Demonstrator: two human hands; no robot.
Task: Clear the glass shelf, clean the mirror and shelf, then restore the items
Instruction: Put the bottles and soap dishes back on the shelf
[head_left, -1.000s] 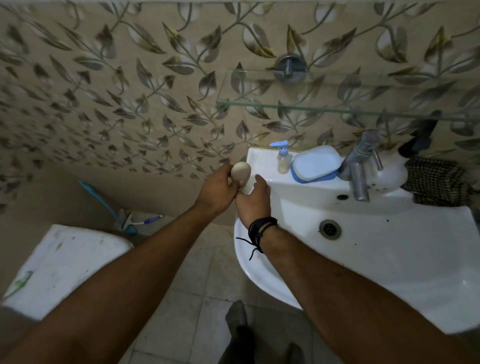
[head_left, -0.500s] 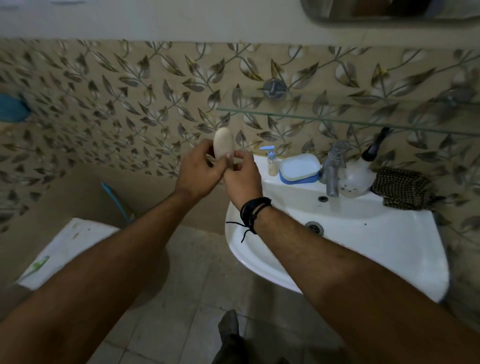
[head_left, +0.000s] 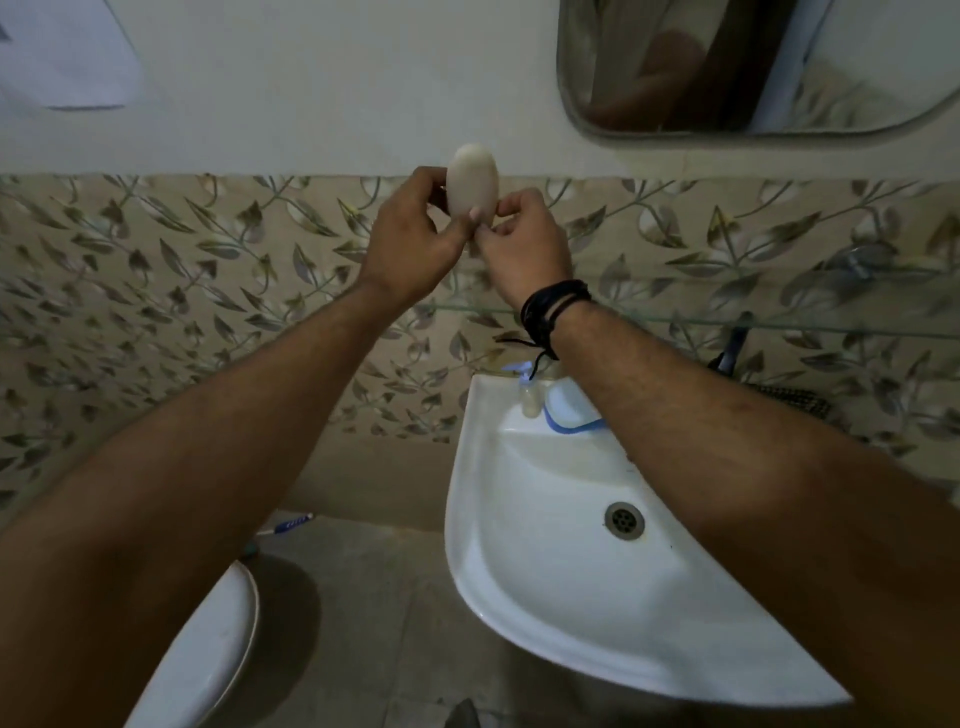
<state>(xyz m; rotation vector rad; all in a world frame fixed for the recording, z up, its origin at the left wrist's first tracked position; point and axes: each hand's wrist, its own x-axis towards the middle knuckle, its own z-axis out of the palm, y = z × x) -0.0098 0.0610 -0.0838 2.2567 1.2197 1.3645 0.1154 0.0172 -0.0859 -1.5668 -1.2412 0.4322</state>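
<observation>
Dim, flat indoor light, soft motion blur throughout, and wide-angle bending toward the edges.

the glass shelf (head_left: 779, 321) looks bare; a pump bottle (head_left: 529, 400) stands on the sink rim (head_left: 470, 441).

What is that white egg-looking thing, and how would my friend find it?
Start at the mirror, then look left along the plain wall. Both hands, left hand and right hand, hold it up by the fingers. It is the oval cream object, smooth and upright.
</observation>
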